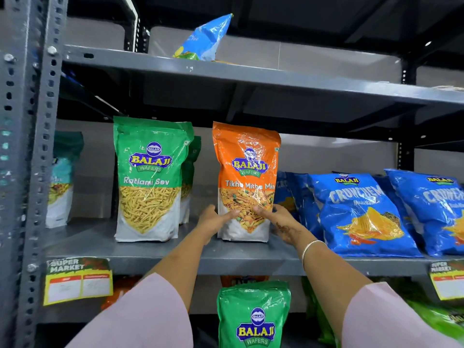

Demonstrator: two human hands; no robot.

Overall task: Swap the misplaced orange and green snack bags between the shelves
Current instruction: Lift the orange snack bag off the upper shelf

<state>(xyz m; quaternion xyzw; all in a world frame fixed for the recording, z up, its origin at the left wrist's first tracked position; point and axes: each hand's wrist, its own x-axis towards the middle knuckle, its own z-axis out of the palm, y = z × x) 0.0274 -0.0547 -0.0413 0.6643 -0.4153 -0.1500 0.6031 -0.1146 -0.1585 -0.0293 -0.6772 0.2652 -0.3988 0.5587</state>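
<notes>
An orange Tikha Mitha Mix bag [247, 172] stands upright on the middle shelf [150, 259]. My left hand [213, 221] grips its lower left side and my right hand [281, 222] grips its lower right side, thumbs on the front. To its left stands a green Ratlami Sev bag [148, 179] with more green bags behind it. On the shelf below, a green Balaji bag [253, 315] stands between my forearms, with orange bags partly hidden behind it.
Blue Crunchem bags [359, 214] lean at the right of the middle shelf, close to my right hand. A teal bag [62, 177] stands far left. A light blue bag [206, 38] lies on the top shelf. Yellow price tags [77, 280] hang on the shelf edge. A grey upright post [32, 146] stands at the left.
</notes>
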